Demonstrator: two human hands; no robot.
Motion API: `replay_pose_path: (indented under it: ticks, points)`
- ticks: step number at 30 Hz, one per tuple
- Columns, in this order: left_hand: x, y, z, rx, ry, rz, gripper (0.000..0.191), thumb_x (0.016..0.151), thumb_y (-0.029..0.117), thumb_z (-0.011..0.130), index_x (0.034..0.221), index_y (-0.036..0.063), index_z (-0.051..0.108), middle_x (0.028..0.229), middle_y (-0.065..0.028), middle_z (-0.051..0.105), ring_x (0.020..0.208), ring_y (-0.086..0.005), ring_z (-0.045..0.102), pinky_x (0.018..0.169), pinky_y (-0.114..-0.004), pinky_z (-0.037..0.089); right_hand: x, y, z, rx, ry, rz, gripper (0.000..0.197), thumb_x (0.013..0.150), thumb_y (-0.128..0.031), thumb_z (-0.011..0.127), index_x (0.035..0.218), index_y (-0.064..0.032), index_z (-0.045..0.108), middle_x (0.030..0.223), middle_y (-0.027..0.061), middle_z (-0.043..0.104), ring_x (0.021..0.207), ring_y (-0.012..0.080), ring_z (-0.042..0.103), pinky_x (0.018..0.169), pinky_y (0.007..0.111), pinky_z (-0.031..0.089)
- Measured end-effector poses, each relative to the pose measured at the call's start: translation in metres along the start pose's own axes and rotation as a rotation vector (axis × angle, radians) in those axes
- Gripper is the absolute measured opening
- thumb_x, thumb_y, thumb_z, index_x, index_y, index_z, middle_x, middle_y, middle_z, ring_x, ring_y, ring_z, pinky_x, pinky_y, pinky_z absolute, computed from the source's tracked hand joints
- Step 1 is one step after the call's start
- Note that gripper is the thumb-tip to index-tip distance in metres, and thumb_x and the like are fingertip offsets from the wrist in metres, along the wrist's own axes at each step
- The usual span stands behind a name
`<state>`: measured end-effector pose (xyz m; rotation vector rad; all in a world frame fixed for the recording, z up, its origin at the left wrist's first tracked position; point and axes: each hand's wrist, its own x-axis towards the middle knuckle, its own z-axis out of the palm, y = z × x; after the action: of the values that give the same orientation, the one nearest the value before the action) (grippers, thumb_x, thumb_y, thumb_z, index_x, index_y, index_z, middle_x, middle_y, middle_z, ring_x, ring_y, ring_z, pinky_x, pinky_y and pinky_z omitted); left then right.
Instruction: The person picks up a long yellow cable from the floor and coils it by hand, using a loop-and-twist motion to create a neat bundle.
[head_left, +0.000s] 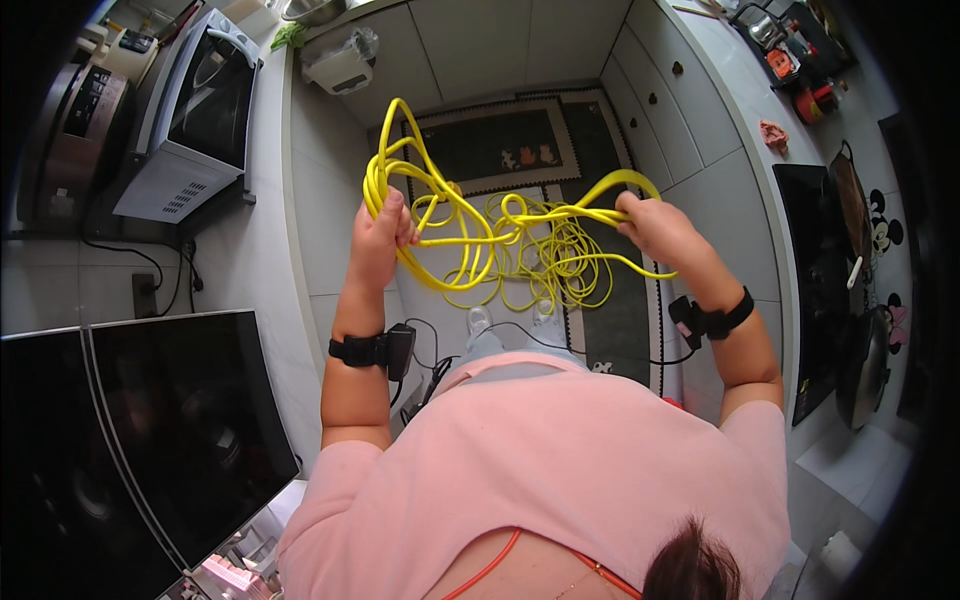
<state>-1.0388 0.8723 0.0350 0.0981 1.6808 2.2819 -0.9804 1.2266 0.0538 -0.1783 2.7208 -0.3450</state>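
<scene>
A long yellow cable (457, 285) hangs in loops between my two hands. My left hand (384, 229) is closed around several gathered loops, which rise above it and droop to its right. On the other side, my right hand (654, 225) grips strands of the same cable, with one loop arching over the fingers. Between the hands the strands cross in a loose twist. Below them a tangled heap of yellow cable (577, 270) spreads over the floor in front of my feet, partly on the dark mat. Each forearm wears a black strap with a small device.
Counters flank me. On the left are a microwave oven (202, 112) and a dark glossy panel (195, 420); a black cooktop (810, 285) and pans are on the right. A white bin (339, 69) hangs on the cabinet ahead. Patterned mats (487, 146) cover part of the floor. Thin black wires run near my waist.
</scene>
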Motion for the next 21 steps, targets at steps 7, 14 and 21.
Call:
replay_pose_path:
  ticks: [7,14,21]
  points:
    - [0.008,-0.018,0.024,0.099,-0.004,0.04,0.019,0.09,0.023,0.048,0.08,0.0088,0.042,0.055,0.0023,0.036,0.047,-0.0071,0.036,0.049,-0.024,0.039,0.003,0.0,0.014,1.854,-0.31,0.14,0.016,0.093,-0.023,0.041,0.098,-0.01,0.048,0.056,-0.005,0.037,0.042,0.0031,0.03,0.037,0.018,0.024]
    - [0.011,-0.039,0.026,0.168,-0.047,-0.043,0.02,0.089,0.021,0.049,0.075,0.0085,0.041,0.054,0.0024,0.039,0.045,-0.0071,0.037,0.047,-0.024,0.039,0.02,0.019,0.028,2.208,0.061,0.197,0.018,0.094,-0.023,0.038,0.086,-0.0077,0.044,0.056,-0.0035,0.036,0.043,0.0055,0.029,0.039,0.019,0.026]
    - [0.008,-0.041,-0.025,-0.011,0.159,-0.059,0.019,0.088,0.023,0.052,0.079,0.0094,0.042,0.056,0.0033,0.038,0.045,-0.0057,0.037,0.045,-0.023,0.039,0.001,0.107,0.041,2.238,0.579,0.443,0.027,0.094,-0.022,0.036,0.07,-0.0093,0.037,0.055,-0.0017,0.033,0.041,0.0077,0.026,0.037,0.022,0.024]
